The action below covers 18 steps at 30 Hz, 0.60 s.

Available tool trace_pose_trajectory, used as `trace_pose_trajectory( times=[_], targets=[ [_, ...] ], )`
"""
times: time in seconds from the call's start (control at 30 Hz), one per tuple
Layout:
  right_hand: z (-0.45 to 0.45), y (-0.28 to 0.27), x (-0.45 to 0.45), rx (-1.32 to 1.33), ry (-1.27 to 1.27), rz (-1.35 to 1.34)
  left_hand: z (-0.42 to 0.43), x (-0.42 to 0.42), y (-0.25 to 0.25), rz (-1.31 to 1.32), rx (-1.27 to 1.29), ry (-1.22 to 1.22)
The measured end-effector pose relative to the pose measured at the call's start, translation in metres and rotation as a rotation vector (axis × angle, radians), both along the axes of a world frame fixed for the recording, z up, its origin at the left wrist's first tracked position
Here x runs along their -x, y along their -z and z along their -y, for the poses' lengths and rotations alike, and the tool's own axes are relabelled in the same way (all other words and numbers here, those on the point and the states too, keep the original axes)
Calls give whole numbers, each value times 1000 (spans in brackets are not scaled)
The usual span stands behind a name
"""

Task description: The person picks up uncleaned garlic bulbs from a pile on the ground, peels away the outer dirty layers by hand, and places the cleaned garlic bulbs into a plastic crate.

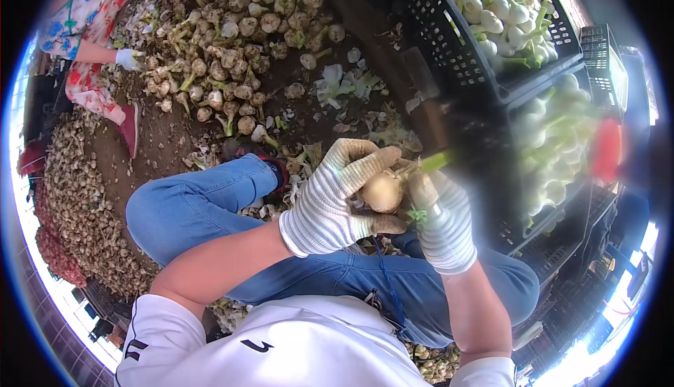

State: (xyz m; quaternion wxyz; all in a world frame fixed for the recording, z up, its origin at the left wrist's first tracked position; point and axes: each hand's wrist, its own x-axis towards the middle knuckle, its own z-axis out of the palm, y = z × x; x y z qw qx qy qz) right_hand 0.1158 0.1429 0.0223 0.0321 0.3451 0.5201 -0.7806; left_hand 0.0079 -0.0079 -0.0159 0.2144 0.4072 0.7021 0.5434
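Note:
My left hand (pixel 337 197), in a striped white glove with soiled fingertips, is closed around a garlic bulb (pixel 382 192) above my lap. The bulb is pale brown, and a short green stem (pixel 435 162) points from it to the right. On the other side, my right hand (pixel 444 225), gloved the same way, has its thumb and fingers closed at the bulb's stem end. A small green leafy scrap (pixel 418 215) shows by the right fingers. Whether that hand also holds a tool is hidden.
Unpeeled garlic (pixel 232 64) lies heaped on the ground ahead, with loose skins (pixel 344 85) nearby. Black crates (pixel 456 57) of cleaned white garlic (pixel 505 15) stand at right. Another person's gloved hand (pixel 128 59) is at the heap's left. A second pile (pixel 84 197) spreads far left.

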Motion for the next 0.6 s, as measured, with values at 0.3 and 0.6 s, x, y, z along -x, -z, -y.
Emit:
trace_pose_trajectory(
  times=[0.3, 0.6],
  targets=[
    [-15, -8, -8, -90, -145, 33, -3, -2, 1, 138, 99, 26],
    [-10, 1, -10, -602, -192, -90, -7, -9, -1, 1256, -170, -25]
  ],
)
